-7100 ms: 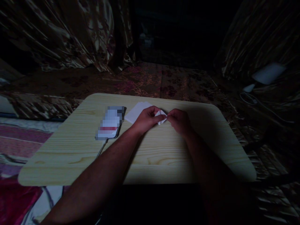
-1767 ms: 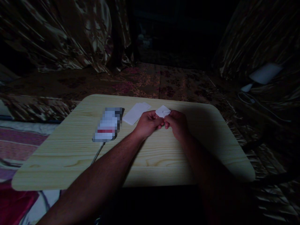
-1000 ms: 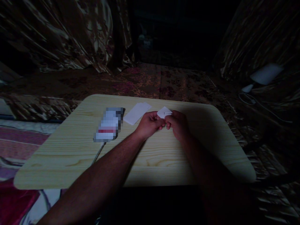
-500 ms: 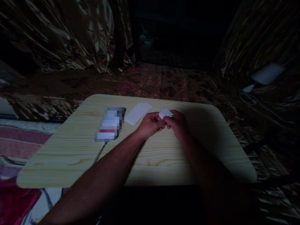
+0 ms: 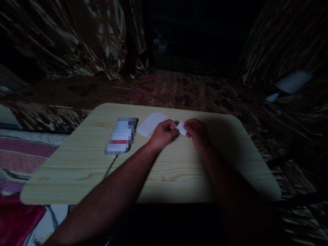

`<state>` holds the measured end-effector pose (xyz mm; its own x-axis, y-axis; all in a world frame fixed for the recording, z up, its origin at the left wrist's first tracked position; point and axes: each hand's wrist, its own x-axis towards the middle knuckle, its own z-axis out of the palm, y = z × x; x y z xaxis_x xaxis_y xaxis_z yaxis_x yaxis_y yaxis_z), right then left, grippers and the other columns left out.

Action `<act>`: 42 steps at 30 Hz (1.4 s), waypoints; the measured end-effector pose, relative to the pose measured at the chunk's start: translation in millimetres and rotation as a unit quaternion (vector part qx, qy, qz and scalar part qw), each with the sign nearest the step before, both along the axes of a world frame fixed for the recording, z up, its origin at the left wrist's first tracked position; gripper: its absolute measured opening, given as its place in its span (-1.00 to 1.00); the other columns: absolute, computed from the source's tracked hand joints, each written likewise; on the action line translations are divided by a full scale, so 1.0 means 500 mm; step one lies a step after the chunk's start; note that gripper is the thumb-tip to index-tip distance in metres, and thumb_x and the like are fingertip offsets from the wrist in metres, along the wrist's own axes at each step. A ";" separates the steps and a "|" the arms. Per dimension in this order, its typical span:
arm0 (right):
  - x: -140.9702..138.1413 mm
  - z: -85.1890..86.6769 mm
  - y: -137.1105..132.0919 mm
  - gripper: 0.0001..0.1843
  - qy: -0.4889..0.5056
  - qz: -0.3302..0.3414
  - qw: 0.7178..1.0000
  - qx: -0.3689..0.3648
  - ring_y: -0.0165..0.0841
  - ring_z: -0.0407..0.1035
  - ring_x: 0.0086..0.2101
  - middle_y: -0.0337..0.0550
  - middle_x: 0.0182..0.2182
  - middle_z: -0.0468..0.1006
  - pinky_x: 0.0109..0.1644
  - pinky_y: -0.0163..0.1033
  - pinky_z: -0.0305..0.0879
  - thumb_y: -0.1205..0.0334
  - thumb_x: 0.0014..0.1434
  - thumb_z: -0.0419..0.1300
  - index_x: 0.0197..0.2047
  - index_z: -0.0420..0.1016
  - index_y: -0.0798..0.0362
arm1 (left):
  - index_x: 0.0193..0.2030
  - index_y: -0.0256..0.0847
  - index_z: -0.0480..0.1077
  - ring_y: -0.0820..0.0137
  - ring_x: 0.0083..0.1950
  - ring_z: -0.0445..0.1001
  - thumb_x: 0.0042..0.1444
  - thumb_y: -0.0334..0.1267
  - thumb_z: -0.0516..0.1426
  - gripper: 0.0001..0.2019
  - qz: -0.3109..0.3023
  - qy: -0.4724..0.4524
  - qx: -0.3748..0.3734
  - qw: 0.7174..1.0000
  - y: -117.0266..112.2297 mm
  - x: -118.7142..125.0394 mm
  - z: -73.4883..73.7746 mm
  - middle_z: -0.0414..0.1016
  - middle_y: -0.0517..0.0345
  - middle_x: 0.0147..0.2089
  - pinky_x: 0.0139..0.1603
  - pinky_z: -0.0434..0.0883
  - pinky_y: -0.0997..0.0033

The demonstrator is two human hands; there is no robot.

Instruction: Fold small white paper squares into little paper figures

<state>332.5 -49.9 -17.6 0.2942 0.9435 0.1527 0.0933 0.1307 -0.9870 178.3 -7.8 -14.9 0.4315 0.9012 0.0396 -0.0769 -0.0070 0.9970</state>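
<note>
A small folded piece of white paper (image 5: 181, 128) is held just above the table between my two hands. My left hand (image 5: 165, 133) pinches its left corner between thumb and fingers. On the other side, my right hand (image 5: 196, 131) grips the right edge, thumb on the near face. The paper looks like a small tilted square with a plain face towards me. Just behind my left hand lies a stack of white paper sheets (image 5: 149, 124), partly covered by that hand.
The pale wooden table (image 5: 179, 177) has rounded corners. Left of the paper stack lies a blurred-out phone (image 5: 120, 135) with a cable (image 5: 109, 168) running towards me. Dark patterned curtains (image 5: 110, 37) hang behind. A white lamp-like object (image 5: 293, 82) stands at the right.
The folded paper has been turned, so a plain face shows instead of its creased, layered side. My hands have moved slightly apart, and the phone and stack stay put.
</note>
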 end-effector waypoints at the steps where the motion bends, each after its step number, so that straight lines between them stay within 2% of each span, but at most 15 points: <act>1: 0.000 0.000 0.000 -0.79 0.006 0.003 1.000 -0.004 -0.49 0.19 -0.63 -0.34 -0.66 0.39 -0.57 -0.36 0.08 0.10 0.02 0.28 -0.35 0.45 0.06 | -0.41 -0.22 0.32 0.55 -0.60 0.23 -0.10 -0.28 0.27 -0.81 0.000 -0.023 -0.012 1.000 0.003 0.000 0.001 0.33 0.30 -0.60 -0.58 0.13 0.52; 4: -0.001 -0.003 0.000 -0.80 0.009 0.014 1.000 -0.010 -0.49 0.19 -0.65 -0.34 -0.64 0.41 -0.57 -0.36 0.09 0.12 0.01 0.28 -0.35 0.43 0.05 | -0.36 -0.23 0.35 0.55 -0.63 0.23 -0.08 -0.24 0.29 -0.79 0.005 -0.081 -0.032 0.996 0.010 -0.002 0.004 0.33 0.31 -0.61 -0.60 0.12 0.52; 7: -0.003 -0.003 0.000 -0.79 0.004 0.028 1.000 -0.004 -0.48 0.24 -0.62 -0.31 -0.59 0.47 -0.55 -0.36 0.15 0.14 0.00 0.29 -0.31 0.45 0.06 | -0.32 -0.25 0.40 0.58 -0.64 0.19 -0.09 -0.21 0.31 -0.76 0.015 -0.096 -0.041 0.994 0.012 -0.006 0.006 0.33 0.30 -0.60 -0.62 0.10 0.54; 12: -0.007 0.010 -0.003 -0.68 0.022 0.024 0.998 0.054 -0.44 0.36 -0.49 -0.24 -0.40 0.56 -0.50 -0.36 0.25 0.11 0.00 0.31 -0.17 0.46 0.04 | -0.25 -0.28 0.49 0.56 -0.58 0.25 -0.04 -0.17 0.29 -0.74 0.063 -0.030 0.035 0.997 0.013 -0.010 0.005 0.44 0.20 -0.50 -0.57 0.16 0.54; 17: -0.009 0.012 -0.006 -0.73 -0.046 -0.004 0.997 0.063 -0.43 0.39 -0.46 -0.24 -0.43 0.53 -0.43 -0.33 0.32 0.09 0.02 0.32 -0.23 0.48 0.04 | -0.25 -0.29 0.53 0.51 -0.49 0.34 -0.02 -0.18 0.27 -0.76 0.087 -0.010 0.093 0.992 0.014 -0.011 0.002 0.49 0.15 -0.46 -0.47 0.26 0.51; 23: -0.011 0.003 -0.005 -0.74 -0.075 0.004 0.995 0.066 -0.42 0.43 -0.44 -0.23 -0.38 0.56 -0.36 -0.29 0.37 0.23 -0.03 0.34 -0.23 0.45 0.04 | -0.25 -0.29 0.54 0.50 -0.47 0.38 -0.06 -0.18 0.30 -0.74 0.073 -0.060 0.026 0.995 0.016 -0.010 0.004 0.52 0.13 -0.43 -0.44 0.30 0.50; 30: -0.011 0.005 -0.007 -0.78 -0.101 0.010 0.994 0.052 -0.38 0.45 -0.42 -0.22 -0.43 0.57 -0.34 -0.27 0.37 0.18 0.00 0.31 -0.26 0.48 0.06 | -0.30 -0.29 0.53 0.50 -0.50 0.38 -0.13 -0.21 0.34 -0.75 0.044 -0.115 -0.058 0.991 0.018 -0.012 0.008 0.52 0.14 -0.44 -0.49 0.26 0.51; 36: -0.013 0.009 -0.015 -0.88 -0.126 0.028 0.988 0.080 -0.36 0.46 -0.35 -0.20 -0.35 0.58 -0.27 -0.26 0.38 0.23 0.06 0.25 -0.28 0.51 0.04 | -0.30 -0.29 0.54 0.50 -0.48 0.38 -0.10 -0.24 0.32 -0.78 0.023 -0.102 -0.052 0.993 0.019 -0.013 0.009 0.52 0.13 -0.43 -0.46 0.28 0.50; 42: -0.007 0.015 -0.015 -0.84 -0.140 0.040 0.985 0.095 -0.33 0.46 -0.26 -0.22 -0.28 0.57 -0.21 -0.24 0.40 0.28 0.02 0.28 -0.26 0.48 -0.02 | -0.29 -0.30 0.57 0.50 -0.48 0.37 -0.07 -0.23 0.29 -0.78 -0.004 -0.077 -0.035 0.996 0.009 -0.015 0.022 0.54 0.12 -0.43 -0.43 0.28 0.49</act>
